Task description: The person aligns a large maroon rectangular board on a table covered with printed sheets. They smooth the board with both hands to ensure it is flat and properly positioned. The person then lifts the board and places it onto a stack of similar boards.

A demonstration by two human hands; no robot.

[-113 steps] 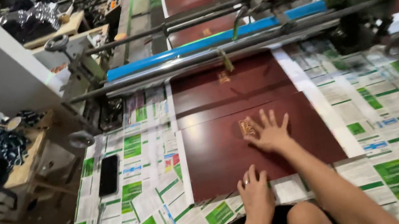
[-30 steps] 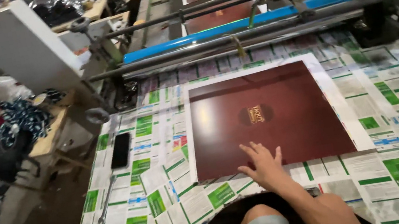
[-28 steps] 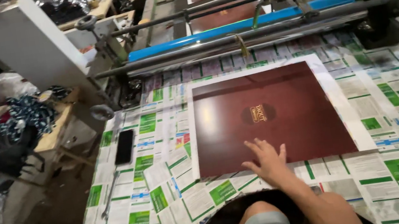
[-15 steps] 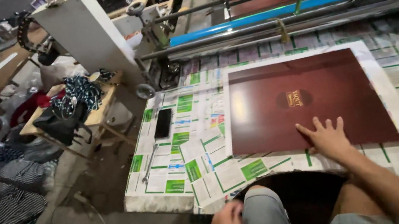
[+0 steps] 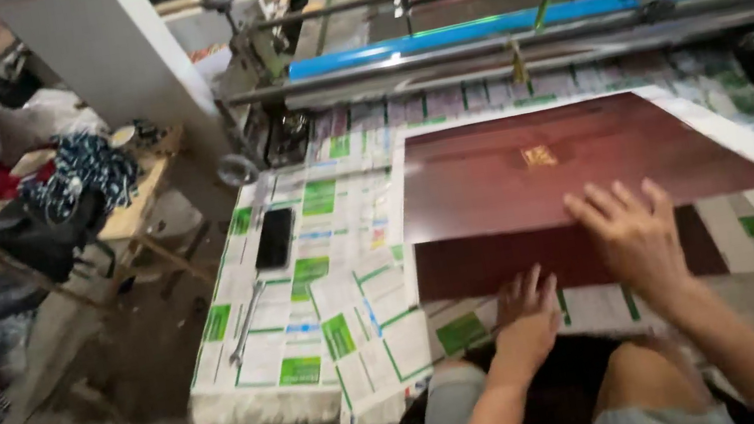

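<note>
A large dark red printed sheet (image 5: 533,177) with a small gold emblem and a white border lies on a table covered in green-and-white printed papers. Its near edge is lifted off a second dark red sheet (image 5: 486,265) below it. My right hand (image 5: 633,237) lies flat with fingers spread at the top sheet's near edge. My left hand (image 5: 524,315) rests with fingers apart on the near border of the lower sheet. Both forearms reach in from the bottom, over my knees.
A black phone (image 5: 275,236) and a metal wrench (image 5: 243,322) lie on the table's left part. A printing machine with a blue bar (image 5: 469,31) runs across the back. A wooden bench (image 5: 131,216) piled with clothes stands left, beside a white pillar (image 5: 115,52).
The view has swung back towards the table. My left hand came up from my lap onto the sheet's near border. The top sheet's near edge has risen, baring a second sheet beneath.
</note>
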